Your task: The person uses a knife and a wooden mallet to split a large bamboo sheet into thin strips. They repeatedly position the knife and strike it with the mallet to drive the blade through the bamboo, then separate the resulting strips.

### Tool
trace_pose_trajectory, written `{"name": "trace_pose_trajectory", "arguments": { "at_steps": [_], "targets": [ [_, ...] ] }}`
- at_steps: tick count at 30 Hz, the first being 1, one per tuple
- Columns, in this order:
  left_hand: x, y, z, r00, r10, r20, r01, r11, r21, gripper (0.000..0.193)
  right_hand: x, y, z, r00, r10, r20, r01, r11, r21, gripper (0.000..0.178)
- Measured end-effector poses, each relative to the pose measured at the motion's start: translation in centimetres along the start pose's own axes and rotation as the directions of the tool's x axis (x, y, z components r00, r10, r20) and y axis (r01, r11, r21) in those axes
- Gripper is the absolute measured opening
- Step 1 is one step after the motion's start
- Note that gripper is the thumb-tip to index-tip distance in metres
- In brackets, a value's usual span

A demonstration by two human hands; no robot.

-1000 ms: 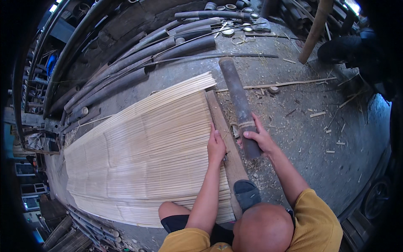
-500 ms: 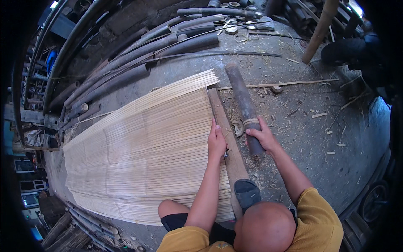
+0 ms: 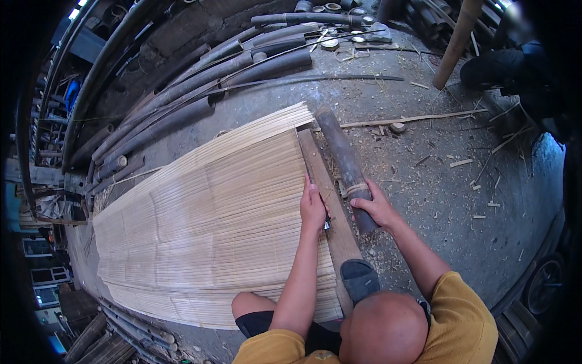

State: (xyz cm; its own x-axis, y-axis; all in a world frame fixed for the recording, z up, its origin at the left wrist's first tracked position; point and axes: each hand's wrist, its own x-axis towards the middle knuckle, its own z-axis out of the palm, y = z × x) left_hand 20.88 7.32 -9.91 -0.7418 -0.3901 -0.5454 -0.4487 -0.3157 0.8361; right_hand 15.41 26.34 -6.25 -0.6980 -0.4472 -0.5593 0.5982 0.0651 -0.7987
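Observation:
My left hand (image 3: 313, 211) is closed on what looks like a long, narrow knife (image 3: 301, 150), whose dark blade lies along the left edge of a wooden beam (image 3: 321, 170). A shiny metal end of it shows below my fingers. My right hand (image 3: 374, 207) grips the near part of a thick dark bamboo pole (image 3: 341, 148), just below its pale node ring. The pole slants away from me, close beside the beam on its right. Left of the beam spreads a wide layer of pale bamboo slats (image 3: 206, 230); my left wrist is over its edge.
A foot in a dark slipper (image 3: 361, 280) rests at the beam's near end. Several dark bamboo poles (image 3: 254, 67) lie at the back left. Shavings and a long thin strip (image 3: 424, 116) litter the concrete floor on the right. An upright post (image 3: 458, 45) stands at the back right.
The bamboo pole and my right hand have moved left and slightly nearer to me, closer to the beam. My left hand keeps its grip on the knife, almost in the same place.

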Motion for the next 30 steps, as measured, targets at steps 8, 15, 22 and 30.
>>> {"name": "trace_pose_trajectory", "arguments": {
  "at_steps": [8, 15, 22, 30],
  "targets": [
    [-0.3, 0.4, 0.4, 1.000, -0.010, -0.011, 0.010, 1.000, 0.018, 0.053, 0.9, 2.9, -0.9, 0.995, -0.093, -0.037, 0.088, 0.988, -0.128, 0.106],
    [-0.4, 0.4, 0.5, 1.000, 0.005, -0.015, -0.005, 1.000, 0.011, 0.053, 0.8, 4.0, -1.3, 0.995, -0.080, -0.064, 0.073, 0.992, -0.107, 0.105],
    [-0.3, 0.1, 0.3, 1.000, -0.006, -0.004, 0.006, 1.000, -0.016, 0.054, 0.0, 2.9, -0.6, 0.998, -0.033, -0.052, 0.030, 0.998, -0.060, 0.105],
    [-0.9, 0.6, 0.7, 1.000, -0.002, -0.003, 0.002, 0.999, 0.036, 0.055, 0.3, 3.8, -1.2, 0.996, -0.067, -0.053, 0.062, 0.994, -0.086, 0.102]
  ]
}}
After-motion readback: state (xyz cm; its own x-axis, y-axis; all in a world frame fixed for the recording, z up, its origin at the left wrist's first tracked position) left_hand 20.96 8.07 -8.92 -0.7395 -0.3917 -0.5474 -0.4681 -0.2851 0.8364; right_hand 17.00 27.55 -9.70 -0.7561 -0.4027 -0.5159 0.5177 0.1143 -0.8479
